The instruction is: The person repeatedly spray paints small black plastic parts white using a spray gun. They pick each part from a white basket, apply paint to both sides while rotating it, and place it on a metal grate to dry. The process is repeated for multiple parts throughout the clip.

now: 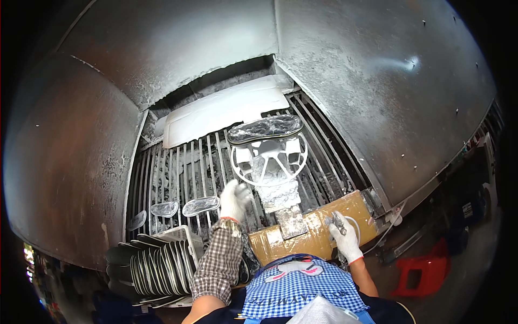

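My right hand (348,244), in a white glove, is wrapped round a small metal spray gun (339,223) with a pale hose. It is over a cardboard box wrapped in brown tape (297,235). My left hand (235,200), also gloved, is just below the left rim of a white-coated spoked wheel (263,171). Its fingers are blurred, and nothing shows in them. On the wheel's far side rests a long rounded pad (265,129) with a shiny, crinkled, plastic-like top. Similar smaller oval pieces (201,206) lie on the slats left of my hand.
A pale basket (186,237) at lower left holds several dark oval pads (162,267) standing on edge. Metal slats (181,167) form the work surface, with a whitened sheet (226,108) at the back. Tall metal panels (377,97) enclose it. A red plastic stool (423,272) stands at lower right.
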Motion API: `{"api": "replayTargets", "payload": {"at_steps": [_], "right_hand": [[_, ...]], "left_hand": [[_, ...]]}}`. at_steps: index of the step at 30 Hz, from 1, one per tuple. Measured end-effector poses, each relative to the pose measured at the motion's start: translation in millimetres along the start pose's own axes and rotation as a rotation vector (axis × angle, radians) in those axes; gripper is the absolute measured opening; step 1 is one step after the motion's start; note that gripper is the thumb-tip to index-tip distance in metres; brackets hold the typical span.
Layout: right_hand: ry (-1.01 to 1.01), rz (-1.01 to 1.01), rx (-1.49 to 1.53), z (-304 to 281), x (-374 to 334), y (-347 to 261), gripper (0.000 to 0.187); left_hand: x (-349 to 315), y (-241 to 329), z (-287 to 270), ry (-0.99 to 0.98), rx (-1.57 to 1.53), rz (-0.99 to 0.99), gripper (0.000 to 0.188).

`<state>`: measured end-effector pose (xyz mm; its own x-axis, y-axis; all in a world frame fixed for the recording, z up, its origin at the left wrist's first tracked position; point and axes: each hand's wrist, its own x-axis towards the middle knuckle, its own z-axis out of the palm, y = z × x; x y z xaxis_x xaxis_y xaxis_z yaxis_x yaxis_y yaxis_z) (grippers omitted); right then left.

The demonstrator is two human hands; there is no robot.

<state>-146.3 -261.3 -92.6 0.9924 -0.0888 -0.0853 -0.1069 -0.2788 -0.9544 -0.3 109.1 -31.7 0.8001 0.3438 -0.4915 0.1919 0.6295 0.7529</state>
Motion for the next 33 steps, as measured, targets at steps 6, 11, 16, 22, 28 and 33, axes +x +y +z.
{"api": "replayTargets", "payload": {"at_steps": [6,11,16,22,28,33], "right_hand": [[-0.077,-0.047,0.043,-7.0,5.5,-42.8,0.064],[-0.093,-0.203,0.08,-11.8,12.6,-102.4,0.056],[-0.171,-0.307,0.284,-3.6,31.9,-158.2,0.055],[-0.426,-0.339,0.589,21.9,35.8,-229.6,0.053],[-0.482,-0.461,0.474,38.2,40.5,-246.4,0.059],[-0.378,-0.531,0.364,45.9,59.1,-239.6,0.055]], "left_hand": [[2.0,-51.1,-6.0,-0.417,-0.227,-0.068,0.034],[1.6,-66.9,9.9,-0.404,-0.28,-0.119,0.033],[15.0,-87.6,22.7,-0.448,-0.287,-0.214,0.034],[23.9,-109.6,32.0,-0.645,-0.317,-0.102,0.032],[-7.8,-92.1,52.9,-0.51,-0.412,-0.314,0.039],[-9.2,-88.8,46.8,-0.582,-0.278,-0.209,0.037]]}}
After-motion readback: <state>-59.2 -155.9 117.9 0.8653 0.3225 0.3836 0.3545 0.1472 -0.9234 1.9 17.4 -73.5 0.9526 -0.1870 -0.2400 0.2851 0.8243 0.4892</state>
